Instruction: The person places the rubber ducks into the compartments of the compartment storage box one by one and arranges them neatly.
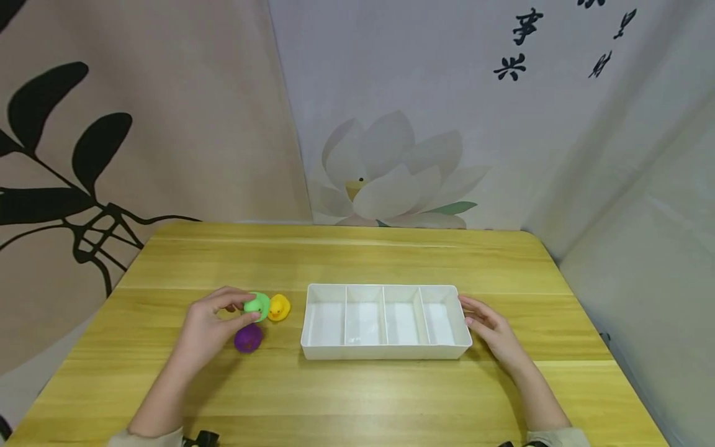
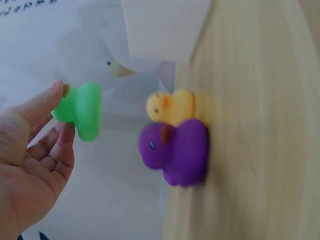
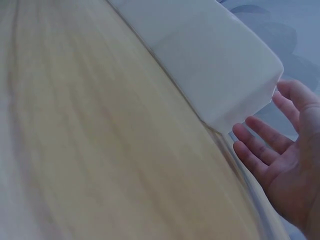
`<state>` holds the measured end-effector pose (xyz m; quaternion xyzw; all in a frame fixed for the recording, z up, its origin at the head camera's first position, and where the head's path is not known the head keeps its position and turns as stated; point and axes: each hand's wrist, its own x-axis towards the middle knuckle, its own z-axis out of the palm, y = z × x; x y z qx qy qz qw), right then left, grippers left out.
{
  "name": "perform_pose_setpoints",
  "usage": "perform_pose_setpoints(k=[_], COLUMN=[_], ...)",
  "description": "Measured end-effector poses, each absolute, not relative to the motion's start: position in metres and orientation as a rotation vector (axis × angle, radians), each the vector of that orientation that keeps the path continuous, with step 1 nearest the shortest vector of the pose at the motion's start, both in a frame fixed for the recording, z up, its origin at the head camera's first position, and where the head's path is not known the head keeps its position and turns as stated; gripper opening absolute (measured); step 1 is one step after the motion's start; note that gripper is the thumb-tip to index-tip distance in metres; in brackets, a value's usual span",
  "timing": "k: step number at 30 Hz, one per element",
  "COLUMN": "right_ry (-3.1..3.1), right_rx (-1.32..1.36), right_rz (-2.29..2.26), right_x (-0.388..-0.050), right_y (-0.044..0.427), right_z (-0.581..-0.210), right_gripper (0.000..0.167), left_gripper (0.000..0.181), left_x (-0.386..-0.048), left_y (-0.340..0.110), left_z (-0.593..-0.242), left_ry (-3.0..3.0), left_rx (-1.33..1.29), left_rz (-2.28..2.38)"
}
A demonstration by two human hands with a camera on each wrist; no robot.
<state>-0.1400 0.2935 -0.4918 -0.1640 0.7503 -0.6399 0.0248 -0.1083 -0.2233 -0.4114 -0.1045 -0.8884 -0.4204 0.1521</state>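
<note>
Head view: left grip [image 1: 208,320] is pinching green duck [image 1: 257,305] near yellow duck [image 1: 279,307] and purple duck [image 1: 248,338]; right grip [image 1: 494,329], unclenched, is touching white tray [image 1: 385,353] at its end.

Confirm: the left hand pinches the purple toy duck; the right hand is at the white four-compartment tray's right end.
Wrong duck: the left wrist view shows the left hand pinching the green toy duck. The right hand is at the right end of the white four-compartment tray.
</note>
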Motion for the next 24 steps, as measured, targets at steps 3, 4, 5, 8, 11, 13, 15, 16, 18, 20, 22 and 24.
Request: perform_pose_setpoints(k=[3,4,5,8,11,13,15,16,18,20,22,24], right_ry=[2.326,2.329,2.331,2.329,2.317,2.310,2.308,2.308,2.309,2.309,2.306,2.305], right_rx=[-0.509,-0.508,-0.509,-0.517,-0.526,-0.529,-0.531,-0.532,-0.534,-0.534,-0.534,-0.532], right_rz=[-1.970,-1.967,-1.966,-1.968,-1.978,-1.984,-1.986,-1.985,-1.984,-1.982,-1.983,-1.985], right_x=[-0.140,-0.140,-0.140,-0.139,-0.139,-0.139,-0.139,-0.139,-0.139,-0.139,-0.140,-0.140], right_y=[0.294,0.294,0.294,0.294,0.294,0.294,0.294,0.294,0.294,0.294,0.294,0.294], right_z=[-0.492,-0.492,-0.492,-0.492,-0.492,-0.492,-0.491,-0.491,-0.490,-0.490,-0.490,-0.491], right_gripper=[0.041,0.041,0.041,0.041,0.041,0.041,0.041,0.042,0.042,0.042,0.042,0.041], left_gripper=[0.027,0.027,0.027,0.028,0.028,0.028,0.027,0.027,0.026,0.025,0.024,0.024], left_x=[-0.109,-0.109,-0.108,-0.109,-0.109,-0.110,-0.111,-0.112,-0.113,-0.114,-0.115,-0.115], left_y=[-0.214,-0.210,-0.207,-0.196,-0.187,-0.181,-0.175,-0.173,-0.168,-0.163,-0.159,-0.153], left_z=[-0.406,-0.404,-0.401,-0.395,-0.390,-0.388,-0.386,-0.386,-0.386,-0.386,-0.385,-0.385], left_ry=[-2.555,-2.558,-2.562,-2.578,-2.574,-2.569,-2.566,-2.565,-2.570,-2.576,-2.583,-2.587], left_rx=[-0.308,-0.310,-0.310,-0.319,-0.346,-0.367,-0.382,-0.388,-0.395,-0.404,-0.413,-0.421], left_rz=[-1.258,-1.277,-1.296,-1.345,-1.395,-1.424,-1.440,-1.451,-1.458,-1.460,-1.467,-1.475])
